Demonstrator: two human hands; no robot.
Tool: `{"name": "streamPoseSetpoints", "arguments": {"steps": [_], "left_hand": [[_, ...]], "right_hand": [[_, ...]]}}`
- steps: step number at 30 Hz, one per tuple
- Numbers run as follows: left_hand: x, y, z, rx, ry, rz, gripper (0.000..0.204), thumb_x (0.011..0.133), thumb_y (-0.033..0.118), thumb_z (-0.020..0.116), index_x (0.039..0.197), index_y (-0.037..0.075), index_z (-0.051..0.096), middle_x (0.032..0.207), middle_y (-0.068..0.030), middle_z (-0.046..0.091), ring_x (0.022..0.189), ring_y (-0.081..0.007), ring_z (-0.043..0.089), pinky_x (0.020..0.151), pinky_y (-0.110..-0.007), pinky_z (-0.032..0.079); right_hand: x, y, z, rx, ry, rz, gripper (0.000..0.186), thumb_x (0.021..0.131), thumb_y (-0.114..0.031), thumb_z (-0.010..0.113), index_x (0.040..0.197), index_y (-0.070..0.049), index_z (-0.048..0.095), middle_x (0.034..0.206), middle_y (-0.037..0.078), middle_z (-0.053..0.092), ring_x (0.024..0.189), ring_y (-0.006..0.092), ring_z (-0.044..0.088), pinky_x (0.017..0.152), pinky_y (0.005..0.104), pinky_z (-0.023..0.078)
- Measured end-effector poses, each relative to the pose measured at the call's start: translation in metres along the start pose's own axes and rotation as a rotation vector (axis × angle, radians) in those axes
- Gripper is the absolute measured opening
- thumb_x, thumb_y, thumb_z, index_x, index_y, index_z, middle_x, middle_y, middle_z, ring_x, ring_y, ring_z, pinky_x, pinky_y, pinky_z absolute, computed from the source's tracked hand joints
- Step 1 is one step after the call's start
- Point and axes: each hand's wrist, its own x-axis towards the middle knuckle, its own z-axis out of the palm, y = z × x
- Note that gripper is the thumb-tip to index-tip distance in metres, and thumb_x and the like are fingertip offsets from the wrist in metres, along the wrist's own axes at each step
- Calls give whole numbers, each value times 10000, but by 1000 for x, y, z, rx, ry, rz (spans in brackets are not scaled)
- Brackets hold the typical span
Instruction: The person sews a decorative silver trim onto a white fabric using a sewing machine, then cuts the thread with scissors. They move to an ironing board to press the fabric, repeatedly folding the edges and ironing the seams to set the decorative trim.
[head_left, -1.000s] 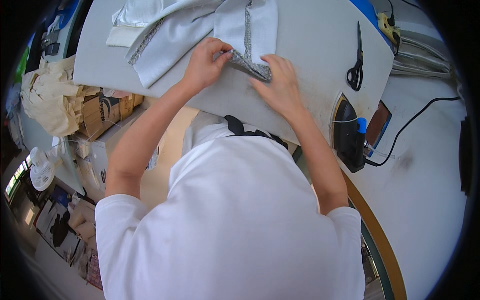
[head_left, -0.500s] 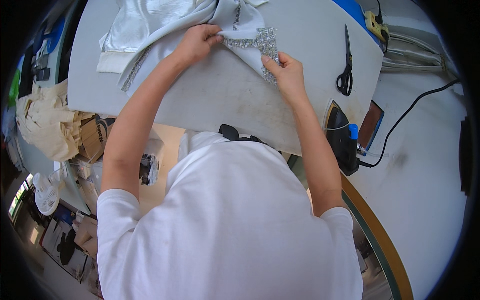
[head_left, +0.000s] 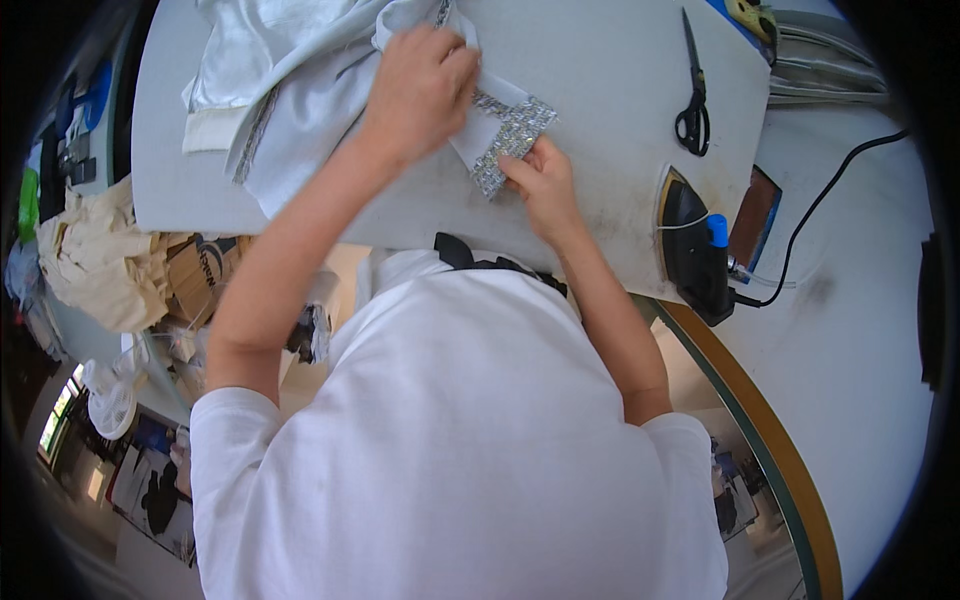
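Note:
A pale satin garment [head_left: 318, 140] lies on the ironing table, its sleeve part trailing towards my right hand. At its end is a band covered in silver glitter [head_left: 518, 130], standing out from the white cloth. My right hand [head_left: 545, 190] pinches the lower edge of this band between thumb and fingers. Over the cloth just left of the band is my left hand [head_left: 420, 95], back upward and fingers curled. Motion smears it, so whether it grips the cloth cannot be made out. Another glittery strip [head_left: 258, 135] runs along the garment's left part.
Black scissors [head_left: 694, 100] lie on the table at the right. Nearer, an iron [head_left: 692, 245] with a cord rests by the table's right edge, beside a brown pad [head_left: 752, 228]. Left of the table are a heap of cream cloth [head_left: 105, 255] and a cardboard box [head_left: 200, 275].
My left hand has let go of the upper strip and moved up and right over the cloth. My right hand has drawn the glittery band nearer and slightly left, turning it.

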Motion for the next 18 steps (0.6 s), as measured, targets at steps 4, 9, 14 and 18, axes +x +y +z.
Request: {"name": "streamPoseSetpoints", "arguments": {"steps": [4, 9, 14, 18], "left_hand": [[-72, 63, 1, -243, 41, -357, 163, 819, 39, 726, 965, 13, 657, 1008, -129, 648, 969, -318, 623, 880, -430, 483], [-126, 81, -13, -134, 54, -537, 239, 811, 52, 738, 1019, 2, 631, 1108, -186, 627, 996, -346, 617, 841, -427, 505], [-145, 93, 2, -340, -90, -767, 337, 838, 115, 726, 1131, 1, 606, 1119, -199, 644, 1022, -370, 632, 838, -439, 511], [-150, 84, 22, -442, -62, -988, 285, 925, 131, 646, 1166, -8, 581, 873, -237, 677, 811, -433, 664, 707, -466, 521]], "right_hand": [[-2, 10, -8, -64, -206, -77, 455, 920, -20, 609, 1368, 42, 564, 1174, 80, 679, 989, 138, 650, 865, 284, 527], [-1, 30, 2, -428, -144, -208, 393, 948, -32, 587, 1336, 25, 598, 1100, 137, 738, 920, 138, 685, 812, 290, 543], [-3, 40, 9, -709, -158, -388, 305, 937, -38, 609, 1235, 0, 655, 1005, 194, 741, 857, 234, 733, 780, 328, 565], [-7, 38, 16, -909, -170, -556, 290, 906, -64, 640, 1189, -5, 664, 997, 194, 735, 865, 344, 721, 774, 390, 574]]}}
